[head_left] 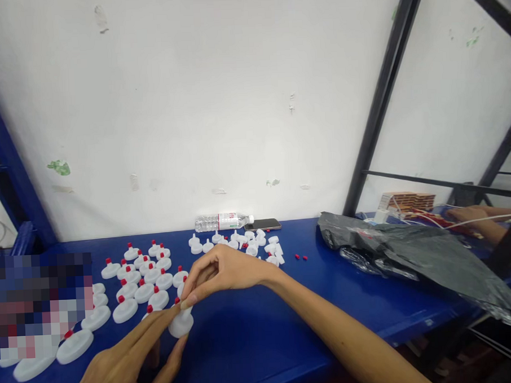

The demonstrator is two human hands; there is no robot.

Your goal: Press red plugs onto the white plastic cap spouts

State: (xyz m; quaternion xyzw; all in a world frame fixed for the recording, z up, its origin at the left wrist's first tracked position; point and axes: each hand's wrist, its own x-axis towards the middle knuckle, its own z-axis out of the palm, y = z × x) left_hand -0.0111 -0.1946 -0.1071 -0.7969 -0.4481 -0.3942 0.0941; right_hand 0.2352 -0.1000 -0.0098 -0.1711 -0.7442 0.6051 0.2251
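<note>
My left hand (pixel 127 361) grips a white plastic cap (pixel 180 323) just above the blue table (pixel 253 327), holding it between thumb and fingers. My right hand (pixel 220 272) comes in from the right and pinches the top of the same cap with its fingertips, where a small red tip (pixel 176 300) shows. To the left lie several white caps with red tips (pixel 144 272) in rows. A loose heap of plain white caps (pixel 249 242) lies behind my right hand.
A clear water bottle (pixel 223 221) lies on its side by the wall, next to a phone (pixel 263 224). Small red pieces (pixel 301 258) lie on the table. A black plastic bag (pixel 410 252) covers the right side. Another person's hand (pixel 472 216) works at far right.
</note>
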